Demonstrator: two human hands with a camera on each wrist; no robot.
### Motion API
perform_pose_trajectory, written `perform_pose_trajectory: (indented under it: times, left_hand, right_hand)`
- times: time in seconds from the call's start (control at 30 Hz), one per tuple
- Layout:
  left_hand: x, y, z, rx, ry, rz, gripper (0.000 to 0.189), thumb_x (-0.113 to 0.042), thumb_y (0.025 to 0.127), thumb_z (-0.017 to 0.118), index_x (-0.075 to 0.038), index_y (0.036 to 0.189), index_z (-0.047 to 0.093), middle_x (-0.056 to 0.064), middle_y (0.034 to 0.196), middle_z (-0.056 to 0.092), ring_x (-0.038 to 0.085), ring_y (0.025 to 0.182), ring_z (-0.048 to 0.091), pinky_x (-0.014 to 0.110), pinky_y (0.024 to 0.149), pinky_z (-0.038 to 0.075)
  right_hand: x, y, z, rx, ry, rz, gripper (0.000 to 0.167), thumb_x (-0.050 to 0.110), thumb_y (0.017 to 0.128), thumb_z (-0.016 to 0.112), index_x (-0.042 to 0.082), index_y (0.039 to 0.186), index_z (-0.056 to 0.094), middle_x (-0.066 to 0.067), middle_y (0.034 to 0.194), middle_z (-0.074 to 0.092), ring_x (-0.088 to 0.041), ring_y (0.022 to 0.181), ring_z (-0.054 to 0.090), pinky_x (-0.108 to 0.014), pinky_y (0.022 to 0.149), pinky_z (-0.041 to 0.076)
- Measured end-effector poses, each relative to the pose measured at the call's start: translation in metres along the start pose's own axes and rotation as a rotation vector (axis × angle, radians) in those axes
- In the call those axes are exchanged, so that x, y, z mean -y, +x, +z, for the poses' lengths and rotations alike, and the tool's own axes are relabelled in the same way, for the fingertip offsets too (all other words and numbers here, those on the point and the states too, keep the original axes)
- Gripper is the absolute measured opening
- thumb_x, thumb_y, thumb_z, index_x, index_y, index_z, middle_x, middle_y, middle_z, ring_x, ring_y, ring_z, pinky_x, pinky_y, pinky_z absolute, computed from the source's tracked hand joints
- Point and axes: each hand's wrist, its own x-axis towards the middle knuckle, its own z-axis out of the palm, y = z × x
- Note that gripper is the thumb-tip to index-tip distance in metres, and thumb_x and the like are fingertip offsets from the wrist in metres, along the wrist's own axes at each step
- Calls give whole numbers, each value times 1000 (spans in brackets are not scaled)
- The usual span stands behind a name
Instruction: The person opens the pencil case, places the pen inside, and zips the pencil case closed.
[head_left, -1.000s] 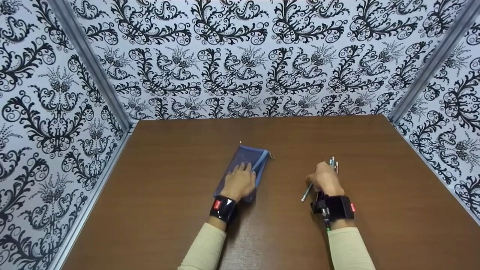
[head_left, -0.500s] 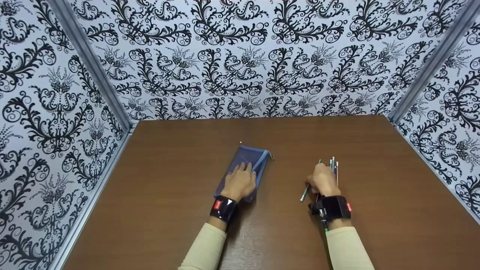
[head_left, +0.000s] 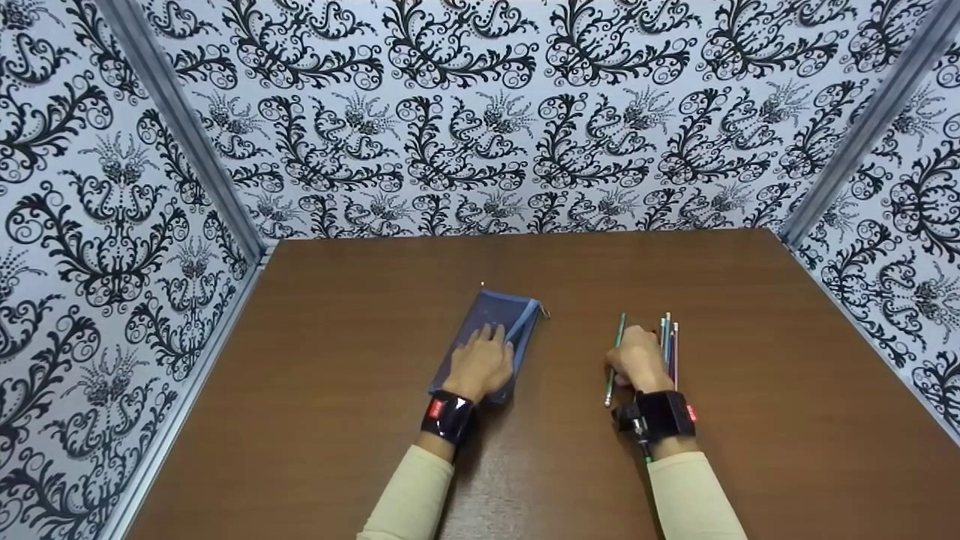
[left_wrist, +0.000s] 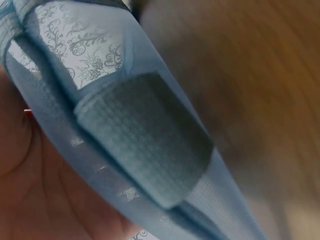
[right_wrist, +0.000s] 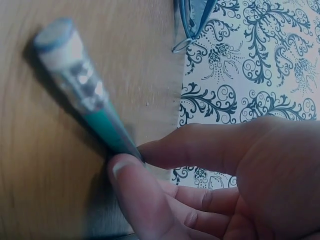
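Observation:
A blue mesh zip pouch (head_left: 491, 307) lies at a slant left of the table's middle. My left hand (head_left: 480, 365) rests on it with fingers stretched out. Close up in the left wrist view, a blue-grey fabric tab (left_wrist: 145, 140) crosses the pouch near my palm (left_wrist: 55, 195). My right hand (head_left: 637, 358) pinches a green pencil (right_wrist: 107, 127) between thumb and finger, eraser end towards me, just left of a group of pencils (head_left: 667, 345). The hand hides part of that group.
Several pencils lie side by side on the brown table (head_left: 360, 300) just right of my right hand. The pouch's zip pull (head_left: 545, 311) sticks out at its far right corner. Patterned panels (head_left: 480, 150) bound the table at the back and sides.
My right hand has shifted slightly left with the green pencil, away from the other pencils. The pencil has turned from slanted to nearly straight. The left hand stays put on the pouch.

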Motion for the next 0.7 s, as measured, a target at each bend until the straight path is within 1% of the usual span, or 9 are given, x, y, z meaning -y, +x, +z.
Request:
perform_pose_trajectory:
  times: [0.1,0.27,0.47,0.7]
  left_hand:
    - [-1,0,-1,-1,-2,-3,49,-30,103,37,-5,144,48,19,148,46,38,135,45,56,104,41]
    - [-2,0,-1,23,-12,-22,51,-32,104,35,-6,146,45,19,150,43,38,138,42,56,107,38]
    - [-1,0,0,-19,-17,1,49,-30,103,37,-4,143,49,20,146,48,38,135,46,57,102,43]
    - [-1,0,1,-35,-17,2,50,-31,103,36,-4,143,49,21,147,48,38,134,46,56,101,43]
  right_hand:
    - [0,0,1,-14,3,-11,9,-2,81,59,-1,72,58,-5,55,56,-11,42,56,-21,39,44]
    - [0,1,1,-13,-12,-9,11,0,80,60,0,69,57,-6,56,57,-12,42,57,-22,39,44]
    - [-1,2,2,-12,-86,-31,21,4,82,57,6,62,52,-8,59,59,-13,42,57,-22,40,43]
    - [-2,2,4,-16,-86,-28,16,6,83,59,1,68,58,-13,65,62,-13,43,58,-23,40,45]
